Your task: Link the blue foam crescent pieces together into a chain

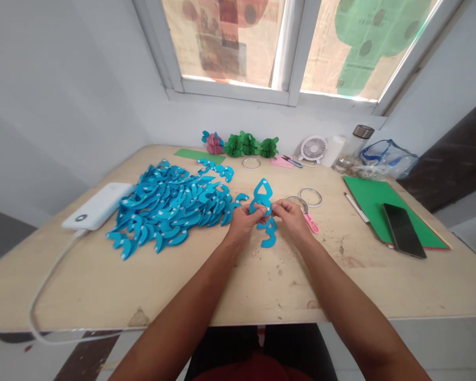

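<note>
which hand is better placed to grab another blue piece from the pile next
Likely the left hand: the blue pile lies close by on that side. The right hand is farther away; both have the blue cutout at their fingertips.

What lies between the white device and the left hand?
In the head view, the pile of blue cutouts lies between the white device and the left hand.

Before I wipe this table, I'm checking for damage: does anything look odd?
Yes: the tabletop has dark marks right of the right hand and a brownish patch by its front edge, breaking the pale wood. Stains or scrapes, I can't tell.
</note>
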`<action>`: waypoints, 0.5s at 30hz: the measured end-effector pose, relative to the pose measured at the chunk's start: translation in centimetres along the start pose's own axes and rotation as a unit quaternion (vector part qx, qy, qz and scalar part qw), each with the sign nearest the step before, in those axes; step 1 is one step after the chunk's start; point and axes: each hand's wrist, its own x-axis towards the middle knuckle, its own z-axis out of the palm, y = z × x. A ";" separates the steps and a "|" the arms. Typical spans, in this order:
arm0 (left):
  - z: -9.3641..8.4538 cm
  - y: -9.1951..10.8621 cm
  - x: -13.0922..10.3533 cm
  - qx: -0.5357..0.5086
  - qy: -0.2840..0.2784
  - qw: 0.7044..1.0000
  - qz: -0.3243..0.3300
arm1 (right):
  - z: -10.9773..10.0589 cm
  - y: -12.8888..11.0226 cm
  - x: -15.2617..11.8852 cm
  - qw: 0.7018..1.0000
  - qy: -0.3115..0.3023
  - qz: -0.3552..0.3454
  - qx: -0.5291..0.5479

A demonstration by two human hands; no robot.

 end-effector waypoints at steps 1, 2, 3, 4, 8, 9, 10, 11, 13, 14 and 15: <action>0.0 0.0 0.0 0.001 0.002 1.000 0.000 | 0.0 0.1 0.1 1.000 0.001 0.001 0.003; 0.0 0.0 0.0 0.002 0.004 1.000 0.001 | 0.0 0.1 0.1 1.000 0.001 0.002 0.005; 0.1 0.0 0.0 0.003 0.006 1.000 0.001 | 0.0 0.2 0.1 1.000 0.001 0.003 0.008; 0.1 0.0 0.0 0.004 0.008 1.000 0.001 | 0.0 0.2 0.1 1.000 0.002 0.004 0.011; 0.0 0.0 0.0 0.010 0.008 1.000 0.000 | 0.1 -0.1 0.0 1.000 0.001 0.009 0.015; -0.1 0.0 0.0 0.014 0.005 1.000 0.002 | 0.1 -0.2 -0.1 1.000 -0.004 0.011 0.014; -0.1 -0.1 0.1 0.019 0.003 1.000 0.005 | 0.1 -0.2 -0.1 1.000 -0.010 0.014 0.015; -0.1 -0.1 0.0 0.026 0.002 1.000 0.009 | 0.1 -0.3 -0.2 1.000 -0.016 0.017 0.016; -0.1 -0.1 0.0 0.042 0.005 0.999 0.019 | 0.1 -0.2 -0.1 0.999 -0.022 0.021 0.016; -0.1 -0.1 0.0 0.050 0.009 0.998 0.026 | 0.1 0.0 -0.1 0.999 -0.021 0.020 0.014; -0.1 -0.1 0.0 0.059 0.012 0.998 0.033 | 0.1 0.1 0.0 1.000 -0.018 0.019 0.009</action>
